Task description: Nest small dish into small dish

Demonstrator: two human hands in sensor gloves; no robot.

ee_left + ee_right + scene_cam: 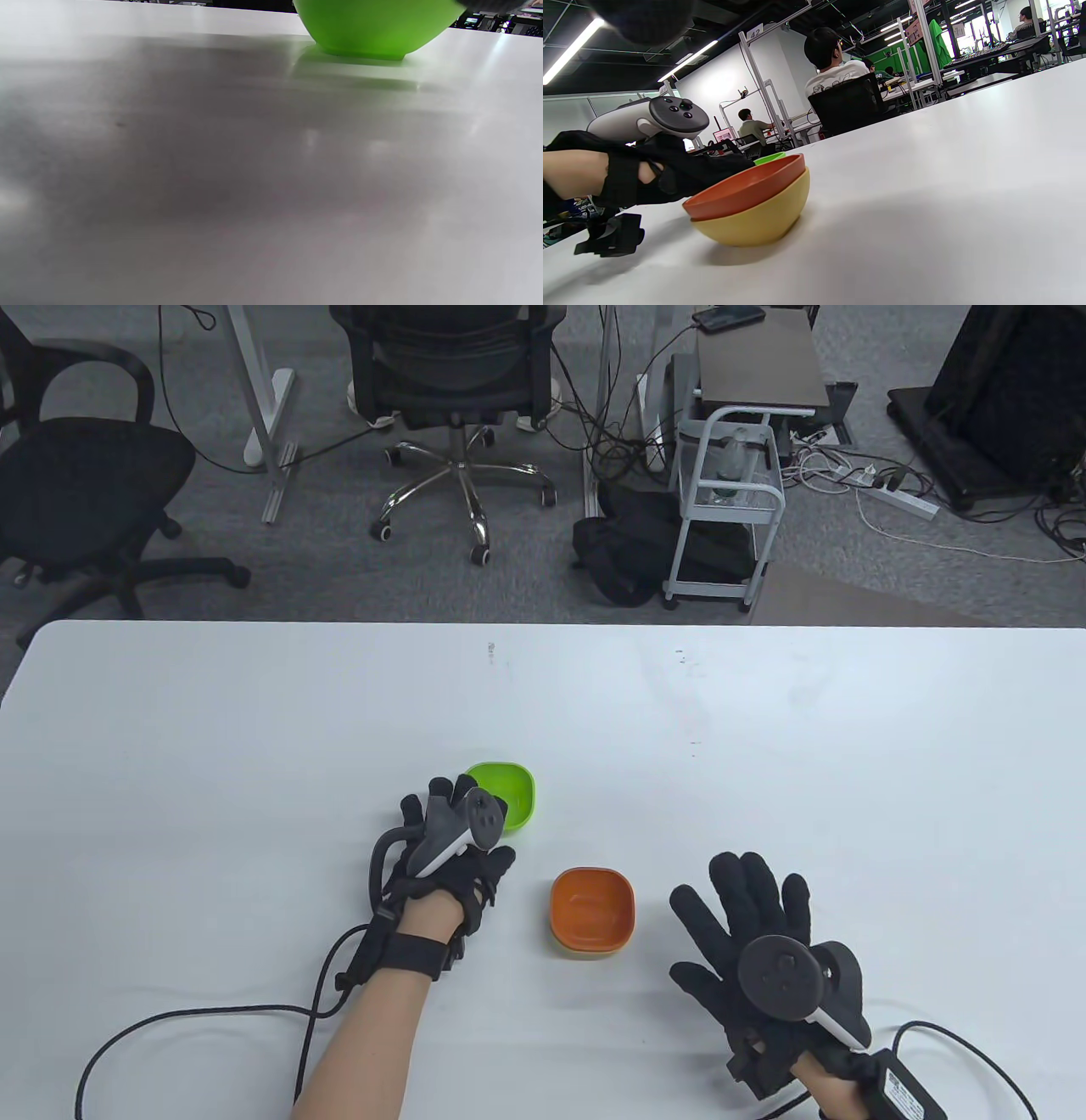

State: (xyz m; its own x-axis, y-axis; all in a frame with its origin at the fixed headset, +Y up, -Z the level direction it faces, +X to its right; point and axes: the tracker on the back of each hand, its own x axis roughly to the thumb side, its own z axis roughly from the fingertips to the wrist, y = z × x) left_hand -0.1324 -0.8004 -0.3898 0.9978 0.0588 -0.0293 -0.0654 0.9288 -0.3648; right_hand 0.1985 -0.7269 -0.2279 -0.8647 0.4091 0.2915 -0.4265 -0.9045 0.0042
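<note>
The green dish [507,795] is small, bright lime, with rounded square corners and a narrow flat base, standing upright on the white tabletop [254,729]. Just near-right of it sits the orange dish [593,906], of the same rounded shape, nested inside a yellow dish [759,220] whose rim shows just beneath. The left hand [445,853] is at the green dish's near-left rim; whether its fingers grip it, I cannot tell. The right hand [764,959] lies to the right of the orange dish, apart from it, fingers spread, holding nothing.
</note>
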